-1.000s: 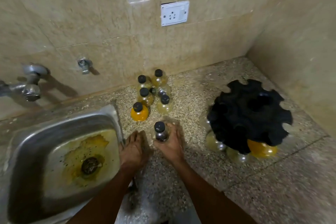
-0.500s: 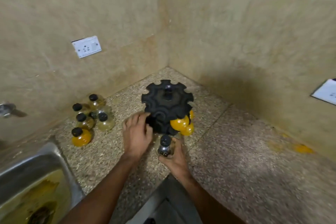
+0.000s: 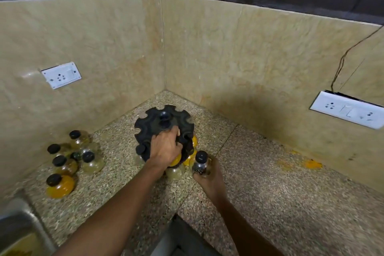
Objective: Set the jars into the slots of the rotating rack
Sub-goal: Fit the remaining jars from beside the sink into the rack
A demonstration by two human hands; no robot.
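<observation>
The black rotating rack (image 3: 161, 118) stands in the counter corner, with yellow and clear jars hanging under its near side. My left hand (image 3: 165, 147) lies on the rack's near edge and grips it. My right hand (image 3: 208, 174) holds a clear jar with a black cap (image 3: 200, 162) upright, just right of the rack's front. Several loose black-capped jars (image 3: 68, 158) stand in a cluster on the counter to the left; the nearest one holds yellow powder (image 3: 59, 186).
A steel sink (image 3: 18, 233) shows at the lower left corner. Tiled walls meet behind the rack, with a socket plate (image 3: 61, 75) on the left wall and a switch plate (image 3: 347, 110) on the right. Yellow stains (image 3: 311, 164) mark the counter at the right.
My left hand moved from the rack's left edge onto its near rim. My right hand carried the clear jar from the rack's front to its right side. The view swung further right.
</observation>
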